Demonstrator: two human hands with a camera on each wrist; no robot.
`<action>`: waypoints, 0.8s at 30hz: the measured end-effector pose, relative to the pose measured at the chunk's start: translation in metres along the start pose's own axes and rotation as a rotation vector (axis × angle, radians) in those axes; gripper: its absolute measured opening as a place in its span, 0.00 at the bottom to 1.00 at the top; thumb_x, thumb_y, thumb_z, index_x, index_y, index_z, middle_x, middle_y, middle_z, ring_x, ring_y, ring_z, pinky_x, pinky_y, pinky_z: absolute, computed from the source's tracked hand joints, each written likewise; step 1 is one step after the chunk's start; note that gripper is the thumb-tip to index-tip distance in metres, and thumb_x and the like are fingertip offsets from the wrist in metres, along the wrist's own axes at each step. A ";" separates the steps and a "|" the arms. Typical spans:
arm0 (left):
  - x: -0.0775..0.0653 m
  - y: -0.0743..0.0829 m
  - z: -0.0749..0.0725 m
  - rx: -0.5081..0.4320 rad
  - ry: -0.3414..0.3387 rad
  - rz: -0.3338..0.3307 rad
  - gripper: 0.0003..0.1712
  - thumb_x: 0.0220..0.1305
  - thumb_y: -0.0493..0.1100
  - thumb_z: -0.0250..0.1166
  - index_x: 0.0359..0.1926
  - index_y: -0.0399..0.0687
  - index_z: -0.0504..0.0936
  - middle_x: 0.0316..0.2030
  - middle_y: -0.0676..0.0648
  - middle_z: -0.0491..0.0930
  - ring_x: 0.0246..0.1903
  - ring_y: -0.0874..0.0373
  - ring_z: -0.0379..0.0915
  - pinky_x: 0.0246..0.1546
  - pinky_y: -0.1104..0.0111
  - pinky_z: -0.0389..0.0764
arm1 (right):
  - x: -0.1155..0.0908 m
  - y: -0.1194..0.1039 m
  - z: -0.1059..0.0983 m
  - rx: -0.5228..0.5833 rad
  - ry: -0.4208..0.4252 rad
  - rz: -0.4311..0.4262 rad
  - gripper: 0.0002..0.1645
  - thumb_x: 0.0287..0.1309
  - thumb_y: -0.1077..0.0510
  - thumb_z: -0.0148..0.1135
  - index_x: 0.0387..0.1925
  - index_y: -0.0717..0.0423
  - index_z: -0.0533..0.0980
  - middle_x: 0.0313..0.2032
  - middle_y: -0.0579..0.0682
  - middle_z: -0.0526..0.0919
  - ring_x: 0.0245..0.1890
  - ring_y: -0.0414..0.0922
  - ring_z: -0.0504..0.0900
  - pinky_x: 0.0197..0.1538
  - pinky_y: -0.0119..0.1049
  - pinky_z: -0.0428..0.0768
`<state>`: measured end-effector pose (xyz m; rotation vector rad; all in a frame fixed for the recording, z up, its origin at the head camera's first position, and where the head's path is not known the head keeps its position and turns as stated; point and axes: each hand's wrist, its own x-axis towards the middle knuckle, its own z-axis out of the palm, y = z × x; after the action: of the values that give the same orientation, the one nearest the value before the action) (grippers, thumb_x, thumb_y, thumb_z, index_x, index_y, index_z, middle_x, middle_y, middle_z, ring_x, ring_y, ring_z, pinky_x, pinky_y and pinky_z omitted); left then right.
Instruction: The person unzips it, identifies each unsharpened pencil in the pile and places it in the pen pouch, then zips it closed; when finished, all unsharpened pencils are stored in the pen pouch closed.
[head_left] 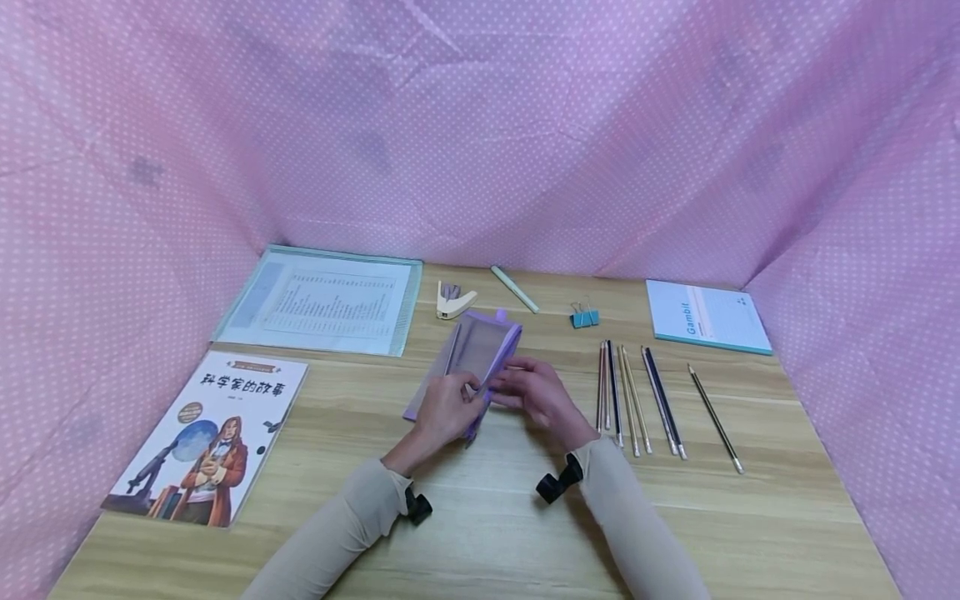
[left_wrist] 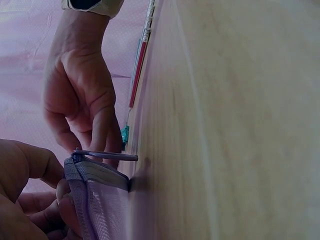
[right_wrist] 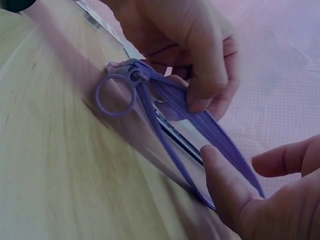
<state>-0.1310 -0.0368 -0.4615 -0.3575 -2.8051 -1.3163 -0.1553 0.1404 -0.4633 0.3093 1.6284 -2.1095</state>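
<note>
A purple mesh zip pencil case (head_left: 472, 337) lies slanted on the table, its zipper side raised. My left hand (head_left: 447, 408) pinches the zipper edge near the end with the round pull ring (right_wrist: 97, 100). In the right wrist view the zip gapes apart, and a dark pencil (right_wrist: 176, 134) shows inside the mouth. My right hand (head_left: 536, 396) is at the case's right side, thumb (right_wrist: 225, 182) against the opening and the forefinger held apart from it. Nothing shows between those fingers. Part of the case is hidden behind my left hand.
Several pencils (head_left: 628, 400) lie to the right, with a lone dark one (head_left: 715, 417) beyond. Behind are a stapler (head_left: 453, 302), a pale green pen (head_left: 515, 289), a teal binder clip (head_left: 585, 318) and a notebook (head_left: 708, 315). Leftward lie a document pouch (head_left: 322, 300) and a book (head_left: 210, 437).
</note>
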 end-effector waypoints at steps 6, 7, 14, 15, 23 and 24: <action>0.000 0.001 0.001 0.000 0.001 -0.007 0.02 0.52 0.33 0.66 0.29 0.40 0.84 0.13 0.49 0.79 0.09 0.68 0.66 0.08 0.74 0.68 | -0.013 -0.008 -0.008 -0.009 -0.001 -0.023 0.31 0.68 0.68 0.52 0.71 0.67 0.60 0.57 0.64 0.78 0.47 0.46 0.85 0.55 0.45 0.85; 0.000 0.001 0.001 0.003 0.001 -0.009 0.03 0.51 0.33 0.66 0.29 0.40 0.84 0.13 0.49 0.79 0.09 0.68 0.66 0.08 0.74 0.68 | -0.015 -0.009 -0.010 -0.007 0.006 -0.023 0.32 0.68 0.67 0.52 0.71 0.66 0.59 0.56 0.63 0.79 0.47 0.46 0.85 0.54 0.45 0.85; 0.000 0.002 0.001 0.008 0.001 -0.020 0.03 0.51 0.33 0.66 0.30 0.40 0.84 0.13 0.49 0.79 0.09 0.68 0.66 0.08 0.76 0.66 | -0.029 -0.017 -0.026 -0.003 0.035 -0.031 0.35 0.68 0.64 0.54 0.73 0.64 0.56 0.54 0.57 0.80 0.46 0.43 0.85 0.56 0.47 0.84; 0.000 0.002 0.001 0.005 0.002 -0.019 0.03 0.52 0.33 0.66 0.30 0.40 0.84 0.13 0.49 0.79 0.09 0.68 0.66 0.08 0.76 0.66 | -0.030 -0.018 -0.028 -0.004 0.032 -0.034 0.35 0.69 0.63 0.54 0.73 0.64 0.55 0.55 0.57 0.80 0.46 0.43 0.85 0.56 0.47 0.84; -0.001 0.002 0.000 -0.003 0.002 -0.007 0.03 0.52 0.32 0.65 0.30 0.40 0.84 0.13 0.49 0.78 0.09 0.68 0.65 0.09 0.75 0.67 | -0.048 -0.028 -0.048 0.006 0.014 -0.081 0.33 0.72 0.63 0.49 0.73 0.65 0.54 0.47 0.46 0.83 0.46 0.41 0.86 0.53 0.44 0.86; -0.001 0.002 0.000 -0.004 0.000 -0.006 0.03 0.52 0.32 0.65 0.30 0.40 0.84 0.13 0.49 0.78 0.09 0.68 0.65 0.09 0.75 0.67 | -0.049 -0.029 -0.050 0.016 0.010 -0.088 0.32 0.72 0.63 0.49 0.73 0.65 0.54 0.45 0.44 0.84 0.45 0.41 0.86 0.53 0.44 0.86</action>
<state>-0.1299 -0.0354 -0.4602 -0.3494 -2.8058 -1.3229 -0.1312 0.2049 -0.4305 0.2579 1.6595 -2.1908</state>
